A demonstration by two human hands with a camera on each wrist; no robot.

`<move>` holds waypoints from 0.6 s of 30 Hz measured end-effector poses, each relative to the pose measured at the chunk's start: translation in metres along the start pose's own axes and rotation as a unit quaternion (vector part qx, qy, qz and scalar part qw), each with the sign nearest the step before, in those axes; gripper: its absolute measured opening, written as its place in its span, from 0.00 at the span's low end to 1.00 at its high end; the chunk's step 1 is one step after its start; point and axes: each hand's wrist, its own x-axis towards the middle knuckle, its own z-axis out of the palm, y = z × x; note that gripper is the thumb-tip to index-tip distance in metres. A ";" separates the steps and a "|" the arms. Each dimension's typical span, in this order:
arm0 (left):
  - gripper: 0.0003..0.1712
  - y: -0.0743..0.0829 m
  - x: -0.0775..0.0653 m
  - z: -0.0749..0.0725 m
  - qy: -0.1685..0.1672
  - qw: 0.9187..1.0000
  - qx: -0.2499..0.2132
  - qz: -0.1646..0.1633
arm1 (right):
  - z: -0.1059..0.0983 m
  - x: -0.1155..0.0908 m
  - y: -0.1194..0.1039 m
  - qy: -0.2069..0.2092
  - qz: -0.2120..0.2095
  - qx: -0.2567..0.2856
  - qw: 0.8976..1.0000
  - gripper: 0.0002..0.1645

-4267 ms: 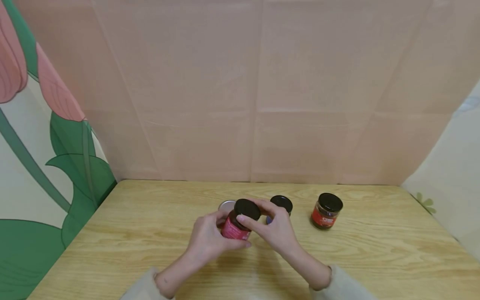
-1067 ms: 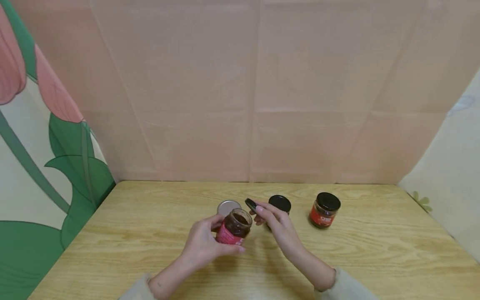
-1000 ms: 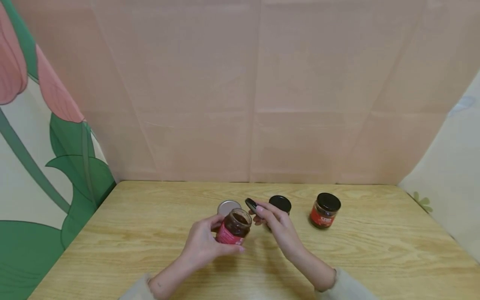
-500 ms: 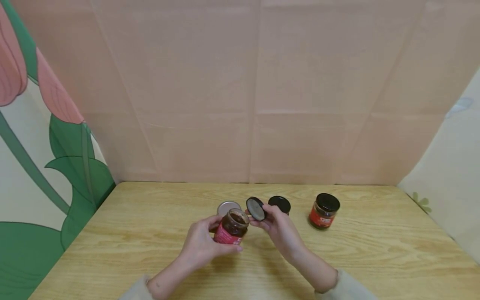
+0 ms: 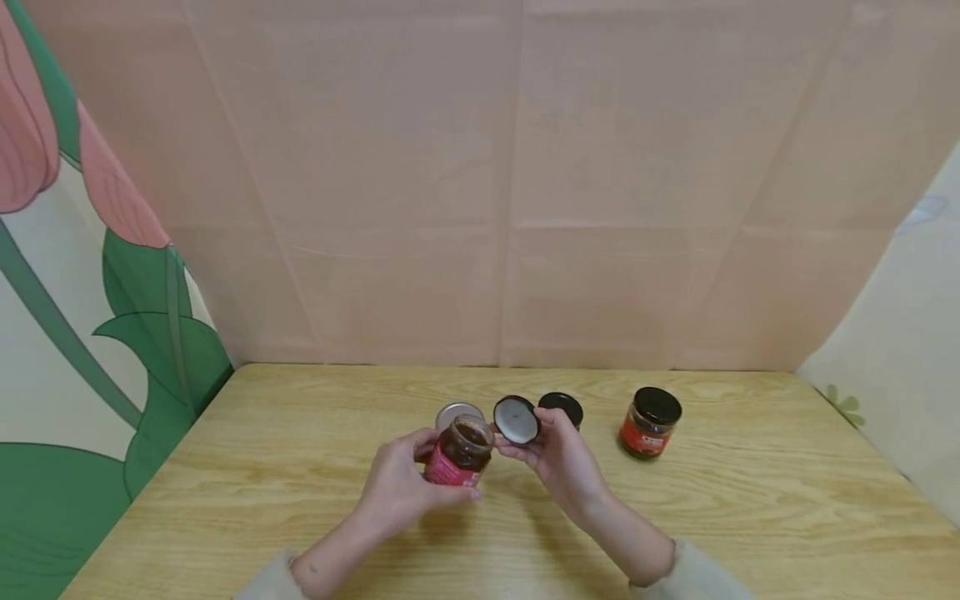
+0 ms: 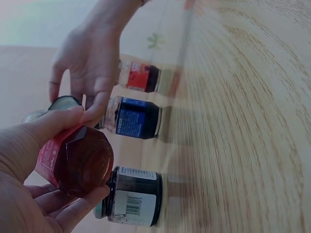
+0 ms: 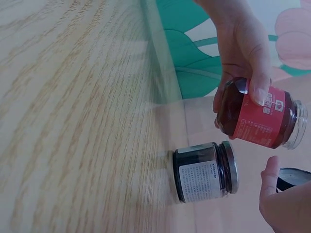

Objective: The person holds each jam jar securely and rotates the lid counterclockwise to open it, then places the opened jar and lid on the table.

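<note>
My left hand grips a glass jar with a pink label and dark contents, held tilted above the table. Its mouth is uncovered and faces up toward the right. In my right hand is the jar's black lid, pinched at the edge with its pale inner side turned toward me. The lid stands just right of the jar's mouth, apart from it. From the right wrist view, the fingers of my left hand wrap the pink label and the clear glass rim shows bare.
Behind the held jar stands a jar with a silver lid and white label. A blue-labelled jar with a black lid is partly hidden behind my right hand. Farther right is a red-labelled jar. All three rest on the wooden table.
The lid has come off the pink-labelled jar into my right hand. Over the last second it has turned so its inside faces me, while the jar shifted slightly left.
</note>
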 end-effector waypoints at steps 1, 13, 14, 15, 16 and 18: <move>0.39 0.000 0.000 0.000 0.000 1.000 0.001 0.000 | 0.000 0.000 0.000 0.000 0.003 0.000 1.000 0.24; 0.37 0.000 0.001 -0.001 0.002 1.000 0.008 0.000 | 0.000 0.000 0.000 0.007 0.042 -0.003 0.999 0.25; 0.37 -0.001 0.002 -0.001 0.002 1.000 0.008 0.000 | 0.001 0.000 0.000 0.006 0.044 -0.003 0.999 0.25; 0.37 -0.001 0.002 -0.001 0.001 1.000 0.007 0.002 | 0.001 0.000 0.000 0.004 0.046 -0.001 0.999 0.25; 0.38 -0.001 0.002 -0.001 0.002 1.000 0.007 0.002 | 0.001 0.000 -0.001 0.003 0.049 0.001 0.999 0.25; 0.38 -0.001 0.002 -0.001 0.003 1.000 0.009 0.003 | 0.001 0.000 -0.001 -0.001 0.052 0.003 0.999 0.25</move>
